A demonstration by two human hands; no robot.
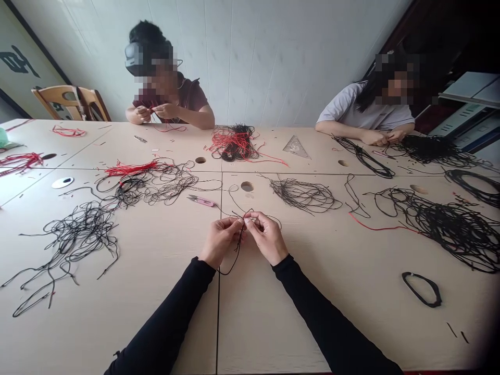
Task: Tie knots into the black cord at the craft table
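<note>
There is room to pass over the table (148, 276) between the left sleeve (162, 317) and the tangle (89, 223) toward the left edge, and between the right sleeve (324, 312) and the loop (437, 296) toward the right edge. From the hands (219, 239) toward the far edge, snips (203, 201) and a bundle (302, 195) flank the way, loose cord (233, 185) crosses it, and the red-black pile (234, 144) lies beyond. Past the loop, the big heap (449, 229) stands in the way.

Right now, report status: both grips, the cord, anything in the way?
Left grip and right grip pinched on black cord, close together. Loose cord trailing back between them. Pink-handled snips beyond left grip, apparently out of the way.
</note>
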